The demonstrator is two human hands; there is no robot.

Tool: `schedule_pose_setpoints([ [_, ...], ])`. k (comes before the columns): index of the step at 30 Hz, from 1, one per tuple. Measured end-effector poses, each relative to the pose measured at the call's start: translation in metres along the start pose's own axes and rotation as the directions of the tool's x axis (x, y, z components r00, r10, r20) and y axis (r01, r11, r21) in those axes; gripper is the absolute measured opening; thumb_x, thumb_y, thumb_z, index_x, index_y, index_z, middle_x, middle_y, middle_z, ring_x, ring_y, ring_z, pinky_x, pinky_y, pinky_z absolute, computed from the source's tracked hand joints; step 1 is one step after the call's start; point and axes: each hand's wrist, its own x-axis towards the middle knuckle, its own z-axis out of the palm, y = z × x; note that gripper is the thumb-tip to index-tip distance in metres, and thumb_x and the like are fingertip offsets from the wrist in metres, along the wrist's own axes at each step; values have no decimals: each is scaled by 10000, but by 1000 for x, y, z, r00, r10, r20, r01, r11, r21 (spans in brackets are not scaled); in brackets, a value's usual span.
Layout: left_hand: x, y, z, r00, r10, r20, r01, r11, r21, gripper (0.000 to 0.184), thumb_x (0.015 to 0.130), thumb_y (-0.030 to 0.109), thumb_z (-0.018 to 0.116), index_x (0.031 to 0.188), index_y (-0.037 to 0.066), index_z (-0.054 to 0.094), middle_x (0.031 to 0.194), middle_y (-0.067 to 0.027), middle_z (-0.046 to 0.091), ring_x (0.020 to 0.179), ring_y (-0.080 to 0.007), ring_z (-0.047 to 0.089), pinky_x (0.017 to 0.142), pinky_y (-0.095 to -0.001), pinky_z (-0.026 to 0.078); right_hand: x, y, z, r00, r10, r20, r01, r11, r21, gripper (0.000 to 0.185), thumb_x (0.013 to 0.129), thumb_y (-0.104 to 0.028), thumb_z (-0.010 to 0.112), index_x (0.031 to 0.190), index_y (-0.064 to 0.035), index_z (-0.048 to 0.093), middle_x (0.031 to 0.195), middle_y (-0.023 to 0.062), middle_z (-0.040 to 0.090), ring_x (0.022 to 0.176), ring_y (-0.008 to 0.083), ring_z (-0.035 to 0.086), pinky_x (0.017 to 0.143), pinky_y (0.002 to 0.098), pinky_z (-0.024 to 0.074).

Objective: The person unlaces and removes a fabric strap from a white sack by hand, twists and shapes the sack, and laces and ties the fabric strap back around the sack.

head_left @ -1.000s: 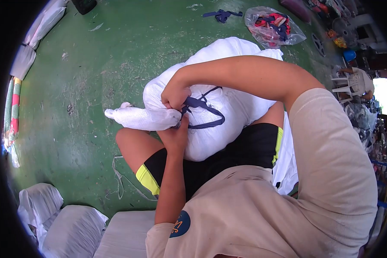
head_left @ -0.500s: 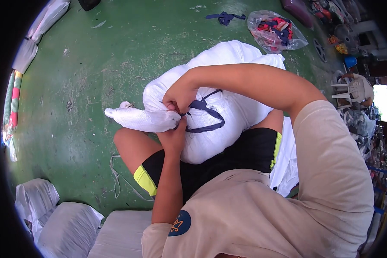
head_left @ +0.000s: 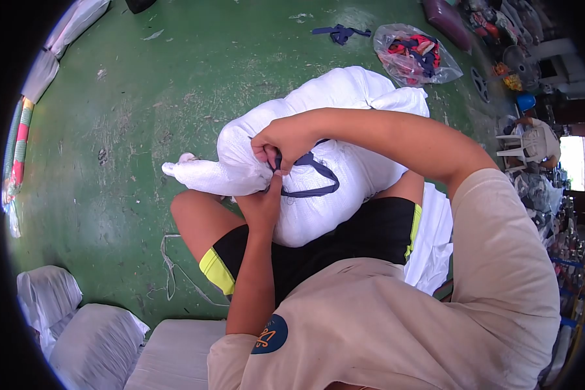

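Note:
A large stuffed white sack (head_left: 318,214) lies across my lap, its narrow twisted end pointing left. Around the neck of that end runs a dark blue cloth strip (head_left: 315,192), with a loop lying over the sack. My right hand (head_left: 283,144) comes over the top and pinches the strip at the neck. Just below, my left hand (head_left: 261,207) is closed at the same spot, its thumb up against the strip. The fingers of both hands nearly touch, and the knot area between them is partly hidden.
A clear plastic bag (head_left: 413,55) of red and blue cloth and a blue cloth scrap (head_left: 342,34) lie on the green floor ahead. Wrapped bundles (head_left: 97,344) sit at the lower left. A person (head_left: 545,140) is by a white chair (head_left: 517,148) at the right.
My right hand has shifted its pinch on the strip, its fingers now drawn close to my left thumb. The view has moved slightly.

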Motion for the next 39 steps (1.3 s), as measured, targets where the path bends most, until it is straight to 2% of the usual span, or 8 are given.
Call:
schedule_pose_setpoints([
  [4,1,-2,1,1000,-10,-16,10,1000,15,475,796,77,780,1216,-63,608,1135,-186,703,1004,-266,686,867,-331,536,-7,0,3,999,-11,-35,10,1000,-19,309,711,-67,824,978,-102,672,978,31,707,841,197,648,780,328,513],
  [8,0,-3,3,996,62,-68,-60,998,31,340,818,69,776,1101,-71,650,1026,-165,720,890,-227,683,805,-305,535,-22,-6,15,968,-121,-222,50,952,-302,185,741,-97,803,897,-117,705,1145,34,656,954,213,615,822,338,503],
  [13,0,-16,-7,1000,12,16,-10,996,-91,380,815,77,770,1141,-69,641,1075,-174,714,943,-238,682,840,-310,528,-28,5,24,893,-313,-322,133,869,-477,91,781,-149,769,856,-123,726,1246,33,597,1053,232,562,856,353,493],
  [23,-2,-4,-14,994,-37,105,39,999,-19,477,791,81,755,1221,-68,613,1141,-172,700,1018,-258,666,912,-324,508,-21,-10,29,867,-444,-227,159,678,-718,87,840,-170,689,830,-86,710,1204,54,614,1062,259,550,901,366,469],
  [31,-1,-15,-15,996,10,92,-12,1000,21,537,779,93,766,1260,-69,593,1177,-183,685,1053,-273,655,947,-336,493,-14,-6,-3,635,-466,-616,148,856,-496,128,902,-190,631,937,-68,646,1131,73,627,999,256,566,898,380,467],
  [33,-1,-12,-16,994,-19,108,17,1000,18,546,777,95,769,1264,-70,589,1186,-186,680,1061,-275,651,956,-339,488,-19,-6,-11,597,-225,-770,67,970,-232,193,909,-228,638,990,-53,632,1130,88,631,957,252,591,854,367,485],
  [38,-2,-6,-14,998,-3,61,4,1000,-31,539,741,95,778,1228,-68,616,1132,-185,705,1008,-292,679,894,-362,520,-42,-25,9,829,-124,-546,-39,960,-276,219,911,-284,661,908,-65,644,969,78,669,820,255,612,755,370,498],
  [39,-3,-5,-14,998,0,64,2,1000,-31,539,741,95,778,1228,-68,616,1132,-185,705,1008,-292,679,894,-362,520,-42,-26,11,827,-123,-549,-41,960,-276,219,911,-284,661,908,-65,644,969,78,669,820,255,612,755,370,498],
])
